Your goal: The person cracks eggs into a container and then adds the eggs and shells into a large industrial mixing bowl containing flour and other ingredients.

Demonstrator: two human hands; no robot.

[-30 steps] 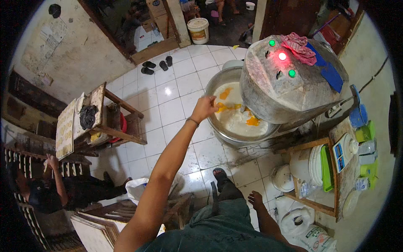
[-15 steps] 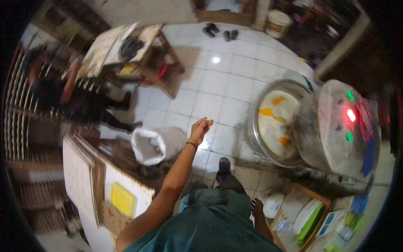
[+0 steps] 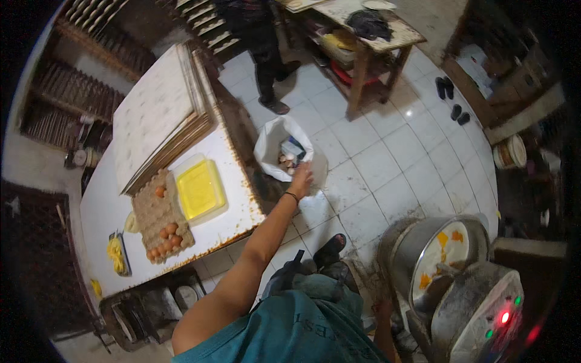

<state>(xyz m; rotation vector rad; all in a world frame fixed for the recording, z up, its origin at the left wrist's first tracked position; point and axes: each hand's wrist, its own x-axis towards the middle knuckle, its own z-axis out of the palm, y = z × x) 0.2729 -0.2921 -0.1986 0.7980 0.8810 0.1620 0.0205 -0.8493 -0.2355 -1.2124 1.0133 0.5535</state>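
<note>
My left hand (image 3: 302,179) reaches out over the near rim of a white sack (image 3: 269,138). Its fingers are blurred, so I cannot make out their grip or anything in them. Inside the sack lie pieces that look like eggshells (image 3: 285,161) and some crumpled packaging (image 3: 293,149). My right hand (image 3: 382,310) hangs low beside my body, near the mixer; its fingers are dark and unclear. To my right a large metal mixing bowl (image 3: 407,266) holds a pale mass with orange-yellow patches (image 3: 425,281).
On the white table (image 3: 239,199) at left are an egg tray (image 3: 145,209) with several brown eggs, a yellow-filled plastic tub (image 3: 200,189) and stacked boards (image 3: 160,115). A person in dark trousers (image 3: 266,66) stands beyond. The mixer head (image 3: 472,308) shows lit lights.
My view has swung left. My left hand, earlier pinching a small brownish eggshell-like piece over the floor, is now at the sack. The egg tray has come into view.
</note>
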